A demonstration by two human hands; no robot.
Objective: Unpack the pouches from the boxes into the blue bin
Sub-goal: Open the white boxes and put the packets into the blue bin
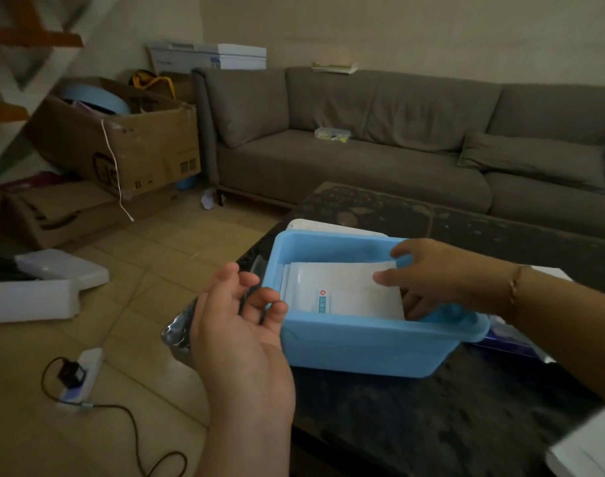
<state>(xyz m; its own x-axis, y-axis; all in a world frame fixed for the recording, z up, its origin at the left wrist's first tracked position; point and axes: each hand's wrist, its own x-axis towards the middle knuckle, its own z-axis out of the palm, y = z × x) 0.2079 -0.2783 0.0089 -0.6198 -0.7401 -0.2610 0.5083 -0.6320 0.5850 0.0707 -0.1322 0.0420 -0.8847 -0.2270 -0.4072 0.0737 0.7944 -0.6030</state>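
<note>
Your right hand [442,277] pinches the white pouches [342,287]; seat them flat in the blue bin [363,346]. Your left hand [239,318], fingers relaxed, perhaps steadies it.

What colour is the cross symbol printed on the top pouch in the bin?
Red, on the white pouch; head view.

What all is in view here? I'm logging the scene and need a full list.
Bin: one, blue, on the dark table.
Pouches: a stack, white, inside the bin.
Foil wrapper: one, silver, behind the left hand.
Sofa: one, grey, beyond the table.
Cardboard boxes: several, brown, left by the wall.
Power strip: one, white, on the floor.
Left hand: fingers relaxed, beside the bin.
Right hand: in the bin, grip on the top pouch.
</note>
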